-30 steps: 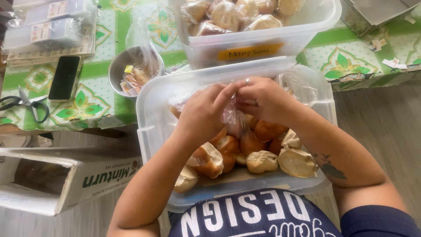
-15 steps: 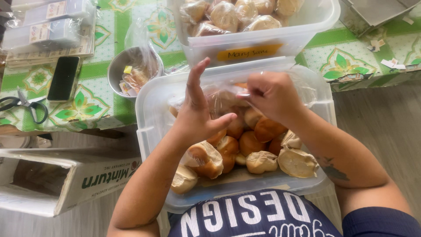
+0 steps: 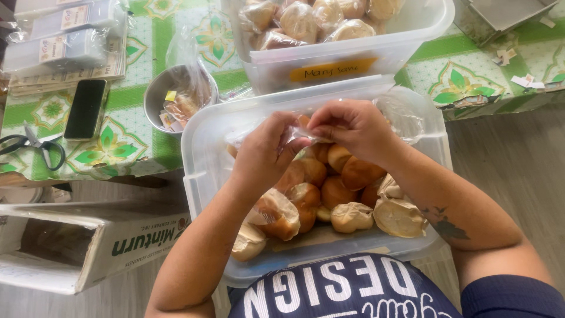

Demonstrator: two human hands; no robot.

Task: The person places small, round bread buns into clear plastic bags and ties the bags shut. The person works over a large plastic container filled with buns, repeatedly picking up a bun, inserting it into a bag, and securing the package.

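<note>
Clear plastic bag point(image 3: 294, 134) is pinched at its mouth between both hands — left hand point(image 3: 268, 154), right hand point(image 3: 352, 126) — over the tub point(image 3: 203, 176) of buns point(image 3: 329, 188); best keep the film taut and the fingertips close.

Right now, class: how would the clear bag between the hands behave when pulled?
The clear bag looks thin and crinkled, so probably floppy and light. Both the left hand and right hand pinch it, suggesting it may slip or tear.
</note>
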